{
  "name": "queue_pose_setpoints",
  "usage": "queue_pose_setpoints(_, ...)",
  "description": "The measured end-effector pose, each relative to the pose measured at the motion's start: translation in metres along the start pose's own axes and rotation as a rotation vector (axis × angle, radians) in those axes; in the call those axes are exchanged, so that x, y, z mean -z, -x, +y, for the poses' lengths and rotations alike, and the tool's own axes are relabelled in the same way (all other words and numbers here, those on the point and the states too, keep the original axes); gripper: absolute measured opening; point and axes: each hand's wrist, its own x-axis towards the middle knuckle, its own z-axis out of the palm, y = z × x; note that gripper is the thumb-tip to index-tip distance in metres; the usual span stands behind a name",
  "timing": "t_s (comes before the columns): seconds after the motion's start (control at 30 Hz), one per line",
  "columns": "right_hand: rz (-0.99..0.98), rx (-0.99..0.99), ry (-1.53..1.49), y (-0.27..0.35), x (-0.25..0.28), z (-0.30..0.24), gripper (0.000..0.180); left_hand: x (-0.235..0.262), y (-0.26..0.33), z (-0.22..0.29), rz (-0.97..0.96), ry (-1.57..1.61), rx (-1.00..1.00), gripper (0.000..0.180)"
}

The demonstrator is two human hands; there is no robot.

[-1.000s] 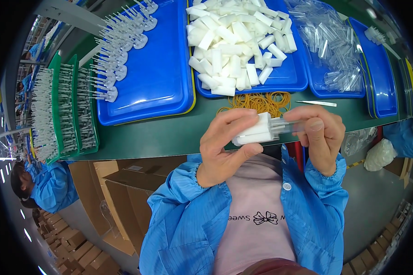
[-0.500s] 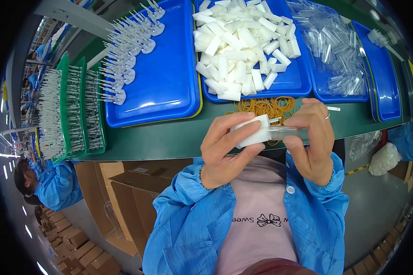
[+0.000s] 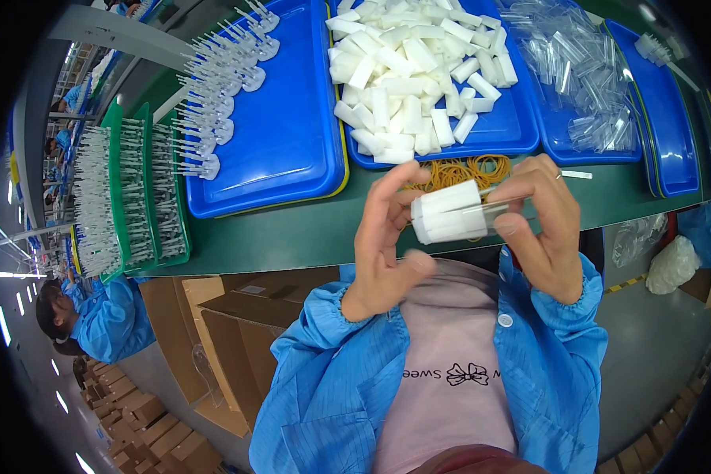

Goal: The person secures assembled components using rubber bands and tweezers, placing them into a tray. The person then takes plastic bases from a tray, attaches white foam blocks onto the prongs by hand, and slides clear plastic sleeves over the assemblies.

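Both the left hand [image 3: 383, 249] and right hand [image 3: 541, 229] pinch a white foam bundle [image 3: 448, 212] above the green table [image 3: 292, 233]. Beyond, one blue tray [image 3: 292, 150] holds white forks [image 3: 217, 95], another white foam pieces [image 3: 415, 71], a third clear tubes [image 3: 584, 75]

One head-worn fisheye view looks steeply down from above the person's chest, close over both raised hands. It faces the far green table [image 3: 292, 237] with its blue trays [image 3: 292, 134]; straight edges bow near the dark round rim.
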Motion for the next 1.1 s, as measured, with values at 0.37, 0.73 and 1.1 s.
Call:
queue_pose_setpoints(0.37,0.150,-0.078,-0.111,0.014,0.011,0.013,0.017,0.019,-0.001,-0.009,-0.153,0.205,0.252,0.044)
queue_pose_setpoints(0.73,0.218,-0.007,-0.241,0.025,-0.012,0.011,0.014,0.012,0.006,-0.010,-0.103,0.148,0.088,0.042)
queue_pose_setpoints(1.1,0.219,-0.088,-0.209,0.027,-0.020,0.019,0.015,0.010,-0.003,-0.018,-0.088,0.259,0.202,0.038)
